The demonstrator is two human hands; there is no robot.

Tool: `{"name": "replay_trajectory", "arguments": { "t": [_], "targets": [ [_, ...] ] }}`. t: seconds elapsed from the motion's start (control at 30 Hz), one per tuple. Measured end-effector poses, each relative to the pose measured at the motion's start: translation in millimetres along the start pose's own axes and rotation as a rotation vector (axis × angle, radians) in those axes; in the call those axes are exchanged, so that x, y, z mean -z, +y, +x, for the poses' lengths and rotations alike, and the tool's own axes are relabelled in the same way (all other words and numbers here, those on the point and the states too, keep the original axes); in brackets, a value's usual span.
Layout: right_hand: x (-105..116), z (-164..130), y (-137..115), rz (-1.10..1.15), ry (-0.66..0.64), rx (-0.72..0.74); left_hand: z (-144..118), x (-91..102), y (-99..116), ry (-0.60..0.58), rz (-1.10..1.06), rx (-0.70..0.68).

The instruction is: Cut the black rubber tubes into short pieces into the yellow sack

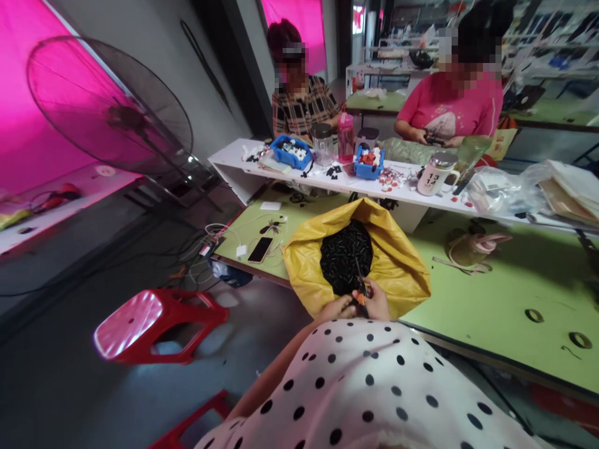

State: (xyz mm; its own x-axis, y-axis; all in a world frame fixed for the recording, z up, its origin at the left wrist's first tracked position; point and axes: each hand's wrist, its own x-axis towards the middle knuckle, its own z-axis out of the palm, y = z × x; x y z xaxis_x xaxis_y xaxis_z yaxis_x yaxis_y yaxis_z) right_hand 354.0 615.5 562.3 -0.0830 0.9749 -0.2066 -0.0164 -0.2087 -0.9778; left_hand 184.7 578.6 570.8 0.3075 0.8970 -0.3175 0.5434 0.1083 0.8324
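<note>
White top [374,386] with black polka dots, loose fit; forearms bare; both hands bare, no gloves.

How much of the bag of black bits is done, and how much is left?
No finished pile shows, so what is done cannot be told. In hand: the left hand and right hand meet at the near edge of the yellow bag, pinching a small orange and black piece. Left: the black bits fill the bag's mouth, so plenty seems to remain.

Glossy yellow plastic bag [402,262]
</note>
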Motion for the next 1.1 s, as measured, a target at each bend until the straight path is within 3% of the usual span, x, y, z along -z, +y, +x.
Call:
{"name": "replay_trajectory", "arguments": {
  "t": [0.17,0.27,0.33,0.47,0.6,0.87,1.1],
  "targets": [
    [0,18,-33,0.066,-0.052,0.035,15,15.0,9,0.171,-0.116,0.058],
    [10,30,-44,0.101,-0.107,0.049,34,38.0,11,0.465,-0.204,-0.061],
    [19,30,-42,0.057,-0.177,0.024,46,51.1,9,0.541,-0.224,-0.144],
    [33,12,-29,-0.046,-0.281,-0.11,55,59.0,6,0.503,-0.127,-0.209],
    [37,-1,-19,-0.109,-0.29,-0.105,50,52.3,2,0.525,-0.024,-0.184],
    [38,13,-19,-0.184,-0.308,-0.085,45,46.6,0,0.475,-0.092,-0.158],
    [31,19,-24,-0.215,-0.326,-0.086,46,44.7,0,0.536,-0.16,-0.18]
  ]
}}
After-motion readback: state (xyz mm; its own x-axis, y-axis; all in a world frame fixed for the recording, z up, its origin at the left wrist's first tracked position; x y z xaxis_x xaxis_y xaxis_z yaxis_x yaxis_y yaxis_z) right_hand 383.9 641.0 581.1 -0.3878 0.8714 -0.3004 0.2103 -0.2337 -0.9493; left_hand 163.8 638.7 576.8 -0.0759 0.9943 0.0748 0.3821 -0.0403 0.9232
